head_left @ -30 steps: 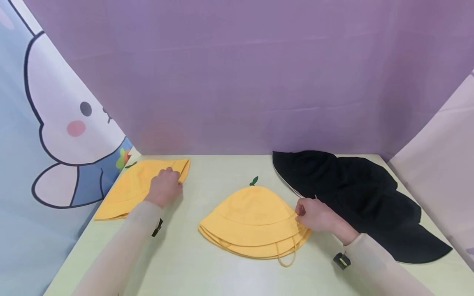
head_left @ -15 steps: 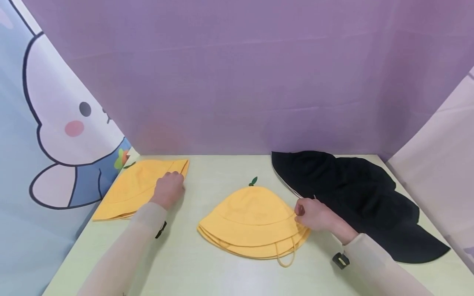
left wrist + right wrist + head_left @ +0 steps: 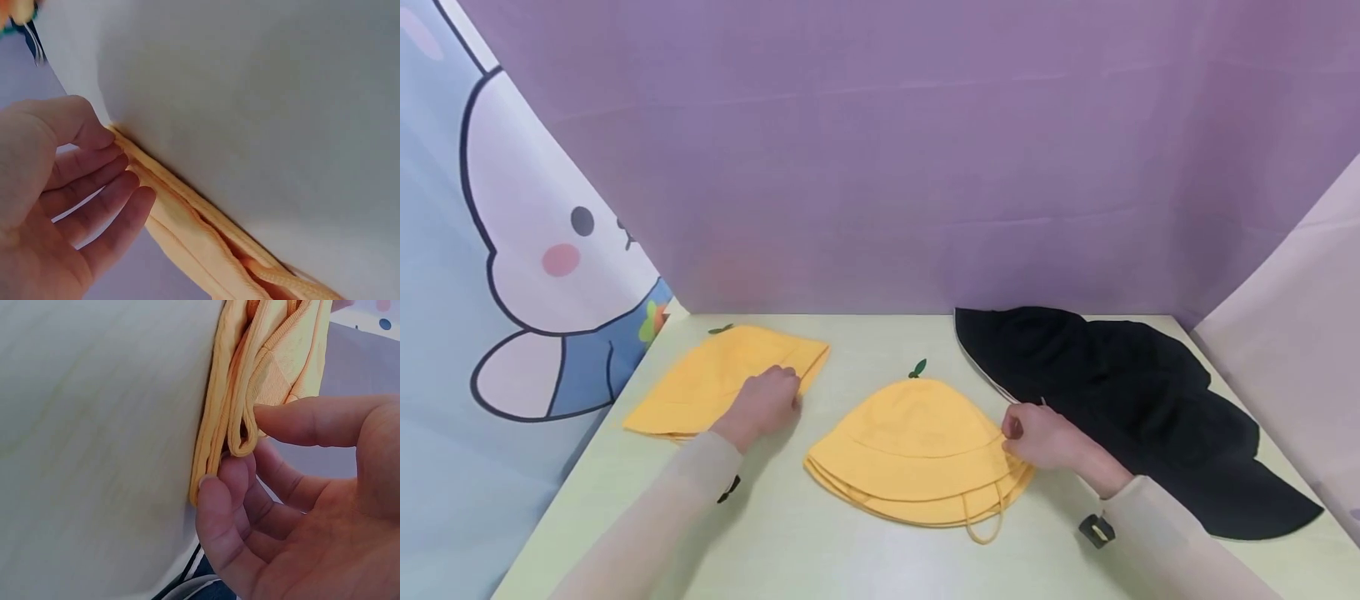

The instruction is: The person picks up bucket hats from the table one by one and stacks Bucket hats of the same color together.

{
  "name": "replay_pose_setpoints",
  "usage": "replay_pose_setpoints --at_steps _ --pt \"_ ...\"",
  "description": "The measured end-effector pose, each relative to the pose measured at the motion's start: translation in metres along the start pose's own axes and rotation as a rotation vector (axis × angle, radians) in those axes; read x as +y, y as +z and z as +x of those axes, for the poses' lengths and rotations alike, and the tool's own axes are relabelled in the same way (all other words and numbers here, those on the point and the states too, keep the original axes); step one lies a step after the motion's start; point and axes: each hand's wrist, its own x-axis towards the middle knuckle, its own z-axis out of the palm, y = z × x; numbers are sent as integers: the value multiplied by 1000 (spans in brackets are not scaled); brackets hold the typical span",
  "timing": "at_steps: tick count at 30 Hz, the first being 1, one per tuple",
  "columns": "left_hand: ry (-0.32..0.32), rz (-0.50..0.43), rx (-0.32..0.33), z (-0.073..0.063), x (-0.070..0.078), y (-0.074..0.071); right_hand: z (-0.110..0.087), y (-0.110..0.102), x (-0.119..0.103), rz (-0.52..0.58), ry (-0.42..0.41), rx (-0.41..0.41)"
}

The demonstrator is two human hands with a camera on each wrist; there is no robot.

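A yellow bucket hat (image 3: 718,379) with a green leaf on its crown lies flattened at the left of the table. My left hand (image 3: 763,404) pinches its brim at the right end; in the left wrist view, thumb and fingertips meet on the brim edge (image 3: 181,197). A second yellow bucket hat (image 3: 917,442), also leaf-topped, lies flat in the middle, its brim layers showing and a thin yellow cord (image 3: 985,521) looping out in front. My right hand (image 3: 1041,433) grips this hat's right brim corner, thumb above the folded layers (image 3: 240,425) and fingers curled beneath.
Two black hats (image 3: 1120,408), overlapping and flattened, lie at the right, close behind my right hand. A purple cloth wall (image 3: 880,167) rises along the table's back edge. A cartoon-printed curtain (image 3: 520,367) borders the left side, a pale one (image 3: 1300,333) the right.
My left hand has first slid along the left hat's brim, then drawn that hat to the right, towards the middle hat. My right hand and the middle hat stay in place.
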Motion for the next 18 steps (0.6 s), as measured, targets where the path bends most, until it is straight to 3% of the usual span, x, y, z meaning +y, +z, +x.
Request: replay_pose_setpoints --at_steps 6,10,14,18 --pt "148 33 60 -14 21 5 2 0 0 -7 16 -15" --pt "211 3 45 -23 31 4 2 -1 -1 3 28 -35" --pt "216 -56 16 -29 34 2 1 -2 -3 0 35 -50" --pt "188 -140 43 -32 29 -3 0 -10 -12 -75 51 -63"
